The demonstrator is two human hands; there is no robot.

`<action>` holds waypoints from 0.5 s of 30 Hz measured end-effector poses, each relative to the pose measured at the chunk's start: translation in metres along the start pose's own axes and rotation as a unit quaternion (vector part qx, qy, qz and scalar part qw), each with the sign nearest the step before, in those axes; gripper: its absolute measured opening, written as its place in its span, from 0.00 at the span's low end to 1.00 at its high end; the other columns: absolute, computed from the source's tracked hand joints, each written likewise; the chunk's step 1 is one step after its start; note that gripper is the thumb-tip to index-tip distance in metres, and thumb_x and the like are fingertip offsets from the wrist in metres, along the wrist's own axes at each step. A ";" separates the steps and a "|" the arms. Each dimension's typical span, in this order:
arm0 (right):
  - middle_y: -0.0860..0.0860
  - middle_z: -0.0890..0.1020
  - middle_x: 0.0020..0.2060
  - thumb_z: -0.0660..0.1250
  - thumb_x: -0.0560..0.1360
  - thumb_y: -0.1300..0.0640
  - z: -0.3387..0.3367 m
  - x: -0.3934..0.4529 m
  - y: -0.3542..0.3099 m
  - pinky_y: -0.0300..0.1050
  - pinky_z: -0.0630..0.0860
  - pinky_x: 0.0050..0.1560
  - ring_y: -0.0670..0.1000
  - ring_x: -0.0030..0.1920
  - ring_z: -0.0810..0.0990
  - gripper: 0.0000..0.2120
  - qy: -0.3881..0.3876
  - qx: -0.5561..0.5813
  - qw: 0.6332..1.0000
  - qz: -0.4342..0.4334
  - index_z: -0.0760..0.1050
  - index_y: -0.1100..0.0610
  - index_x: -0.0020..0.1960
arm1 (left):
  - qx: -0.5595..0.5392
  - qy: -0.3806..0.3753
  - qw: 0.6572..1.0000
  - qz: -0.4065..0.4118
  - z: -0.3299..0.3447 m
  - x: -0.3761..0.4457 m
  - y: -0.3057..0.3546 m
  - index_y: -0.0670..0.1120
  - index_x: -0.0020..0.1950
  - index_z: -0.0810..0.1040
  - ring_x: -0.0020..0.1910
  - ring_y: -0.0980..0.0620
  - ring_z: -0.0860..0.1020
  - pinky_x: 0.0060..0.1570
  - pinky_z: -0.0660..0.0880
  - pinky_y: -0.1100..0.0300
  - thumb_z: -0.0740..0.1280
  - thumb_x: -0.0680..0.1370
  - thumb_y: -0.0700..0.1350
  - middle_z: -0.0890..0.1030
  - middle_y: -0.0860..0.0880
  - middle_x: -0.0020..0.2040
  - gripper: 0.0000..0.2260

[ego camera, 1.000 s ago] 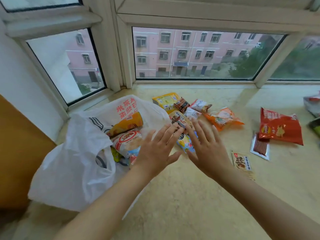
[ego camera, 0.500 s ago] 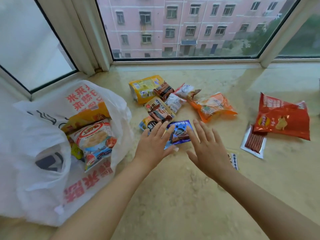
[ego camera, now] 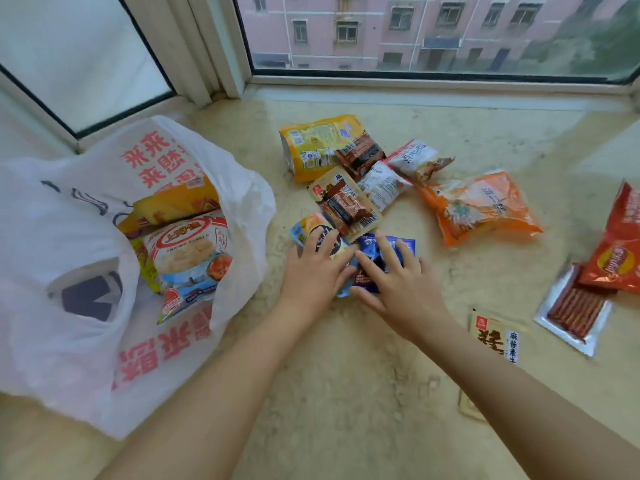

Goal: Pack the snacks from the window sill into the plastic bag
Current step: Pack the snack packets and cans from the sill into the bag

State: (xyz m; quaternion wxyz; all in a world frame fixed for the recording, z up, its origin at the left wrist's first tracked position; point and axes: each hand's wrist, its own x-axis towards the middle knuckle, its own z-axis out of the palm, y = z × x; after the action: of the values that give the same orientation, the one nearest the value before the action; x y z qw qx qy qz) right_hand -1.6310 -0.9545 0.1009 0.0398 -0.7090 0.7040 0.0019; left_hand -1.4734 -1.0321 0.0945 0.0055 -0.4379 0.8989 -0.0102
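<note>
Blue snack packet (ego camera: pixel 388 252) on the window sill (ego camera: pixel 346 393), now reached and covered by flat-fingered left hand (ego camera: pixel 313 271) and right hand (ego camera: pixel 398 285); pickup judged imminent, plastic bag (ego camera: pixel 69 341) alongside, partly filled.

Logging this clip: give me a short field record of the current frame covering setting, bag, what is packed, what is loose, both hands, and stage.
setting: stone window sill
bag: white plastic bag on the left, mouth open
packed: shrimp flakes packet, yellow packet
loose: yellow pouch, orange packet, red chip bag, several small packets
left hand: fingers on a light blue packet
right hand: fingers over a dark blue packet
stage: packing partly done
</note>
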 end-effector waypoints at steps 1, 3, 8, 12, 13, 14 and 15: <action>0.59 0.70 0.70 0.50 0.74 0.33 0.000 -0.001 0.001 0.60 0.74 0.52 0.65 0.64 0.73 0.30 0.003 0.012 1.000 -0.001 0.74 0.50 0.65 | -0.016 0.016 1.000 0.009 0.000 -0.002 -0.001 0.55 0.55 0.81 0.60 0.41 0.76 0.43 0.75 0.48 0.53 0.77 0.58 0.79 0.45 0.60 0.19; 0.58 0.74 0.66 0.52 0.74 0.33 0.001 -0.005 0.003 0.58 0.75 0.50 0.63 0.63 0.74 0.28 0.017 0.030 0.999 -0.004 0.78 0.53 0.55 | -0.039 0.041 0.998 0.040 0.002 -0.007 -0.006 0.54 0.53 0.81 0.60 0.42 0.76 0.43 0.76 0.49 0.55 0.77 0.58 0.79 0.45 0.58 0.17; 0.58 0.78 0.59 0.66 0.72 0.46 0.001 -0.013 0.014 0.54 0.76 0.45 0.60 0.57 0.78 0.14 0.078 0.048 0.996 0.000 0.76 0.57 0.47 | -0.111 0.052 0.989 0.083 0.004 -0.030 -0.017 0.52 0.43 0.79 0.56 0.48 0.74 0.38 0.75 0.52 0.58 0.77 0.58 0.78 0.50 0.53 0.14; 0.60 0.70 0.69 0.73 0.67 0.45 0.005 -0.011 0.022 0.63 0.75 0.52 0.64 0.66 0.71 0.28 0.030 0.062 0.996 0.057 0.72 0.53 0.65 | -0.151 0.062 0.985 -0.047 0.002 -0.033 -0.014 0.49 0.59 0.76 0.65 0.46 0.69 0.57 0.74 0.45 0.63 0.72 0.59 0.71 0.47 0.64 0.20; 0.60 0.66 0.71 0.71 0.68 0.42 0.005 -0.010 0.022 0.63 0.74 0.53 0.64 0.68 0.68 0.32 0.015 0.057 0.996 0.066 0.69 0.51 0.69 | -0.152 0.033 0.984 -0.087 0.000 -0.031 -0.010 0.50 0.67 0.71 0.71 0.44 0.63 0.67 0.68 0.46 0.64 0.71 0.60 0.65 0.45 0.70 0.27; 0.59 0.62 0.74 0.68 0.69 0.40 0.005 -0.010 0.022 0.63 0.73 0.56 0.63 0.70 0.66 0.34 0.000 0.054 0.996 0.075 0.65 0.48 0.72 | -0.160 -0.004 0.979 -0.128 -0.002 -0.029 -0.007 0.51 0.73 0.63 0.76 0.43 0.55 0.73 0.59 0.48 0.65 0.71 0.62 0.57 0.44 0.76 0.33; 0.58 0.57 0.76 0.65 0.71 0.37 0.005 -0.011 0.023 0.62 0.72 0.59 0.62 0.72 0.62 0.35 -0.021 0.057 0.995 0.085 0.60 0.46 0.75 | -0.173 -0.037 0.971 -0.164 -0.004 -0.027 -0.002 0.54 0.76 0.56 0.77 0.43 0.48 0.74 0.54 0.50 0.66 0.72 0.63 0.49 0.45 0.78 0.37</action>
State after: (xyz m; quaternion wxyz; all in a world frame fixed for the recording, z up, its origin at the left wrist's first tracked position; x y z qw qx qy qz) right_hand -1.6533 -0.9438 0.0949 0.0948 -0.6431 0.7596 -0.0195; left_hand -1.4550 -1.0116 0.0988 -0.0385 -0.5735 0.8024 0.1605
